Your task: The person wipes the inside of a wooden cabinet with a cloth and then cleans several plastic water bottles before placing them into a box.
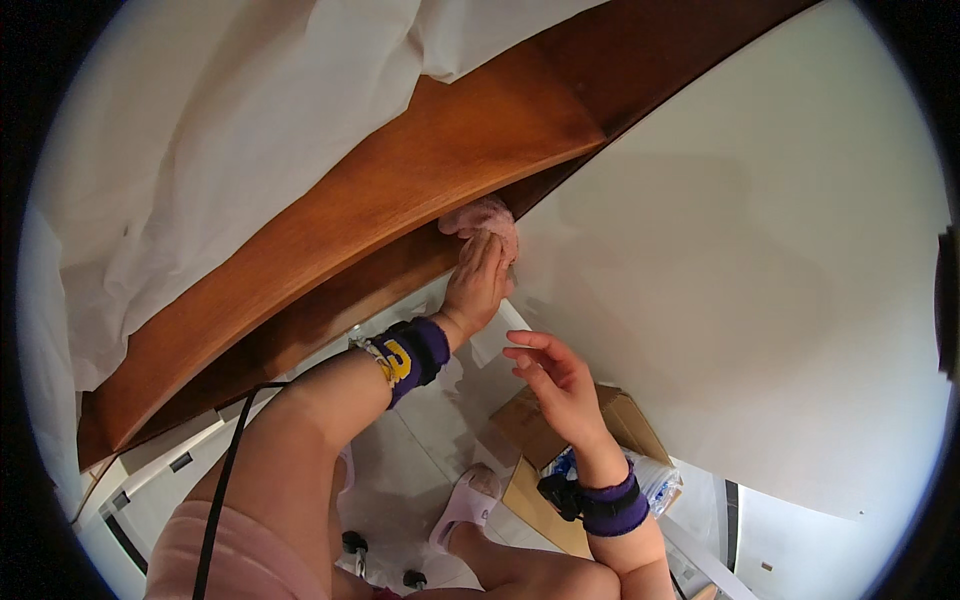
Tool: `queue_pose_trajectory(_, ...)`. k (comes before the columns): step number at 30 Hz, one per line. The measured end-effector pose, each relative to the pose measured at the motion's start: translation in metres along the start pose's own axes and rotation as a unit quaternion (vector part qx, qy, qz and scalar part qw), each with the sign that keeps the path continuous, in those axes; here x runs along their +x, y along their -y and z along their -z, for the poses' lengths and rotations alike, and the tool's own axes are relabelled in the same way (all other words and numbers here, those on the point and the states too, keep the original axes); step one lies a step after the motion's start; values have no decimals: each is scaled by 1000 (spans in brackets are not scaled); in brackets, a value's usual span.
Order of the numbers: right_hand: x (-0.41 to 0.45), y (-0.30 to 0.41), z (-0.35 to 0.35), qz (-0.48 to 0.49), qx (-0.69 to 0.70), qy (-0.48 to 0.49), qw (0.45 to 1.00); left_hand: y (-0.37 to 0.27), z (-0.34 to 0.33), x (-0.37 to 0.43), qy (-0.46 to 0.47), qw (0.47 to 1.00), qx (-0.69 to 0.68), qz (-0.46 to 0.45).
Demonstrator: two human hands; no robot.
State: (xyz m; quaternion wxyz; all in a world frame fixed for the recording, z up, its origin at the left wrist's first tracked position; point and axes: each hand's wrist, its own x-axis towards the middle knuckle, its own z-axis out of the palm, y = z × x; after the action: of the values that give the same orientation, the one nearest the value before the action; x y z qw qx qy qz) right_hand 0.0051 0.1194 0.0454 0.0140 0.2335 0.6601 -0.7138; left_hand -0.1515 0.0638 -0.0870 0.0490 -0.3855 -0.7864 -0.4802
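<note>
My left hand (480, 281) presses a pink cloth (491, 221) against the lower wooden board (420, 259), at the corner where the wood meets a pale wall panel (712, 262). The fingers lie flat over the cloth, which is bunched below the curved wooden shelf (360, 217). My right hand (555, 379) hangs in the air to the right and nearer to me, fingers apart and slightly curled, holding nothing. A purple band is on each wrist.
White sheeting (240, 135) drapes over the upper wood. Below my right hand stands an open cardboard box (547, 510) with plastic-wrapped items. My legs, a pink slipper (465, 506) and chair casters (354, 541) are over the tiled floor. A black cable (225, 480) crosses at left.
</note>
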Motion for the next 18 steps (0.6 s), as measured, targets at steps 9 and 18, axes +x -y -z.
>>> queue_pose_trajectory(9,-4,-4,5,-13,17,4,1000,7,7,47,-24,986,139,90)
queue_pose_trajectory(18,3,-6,12,1,2,36,999,-3,9,22,138,981,109,83)
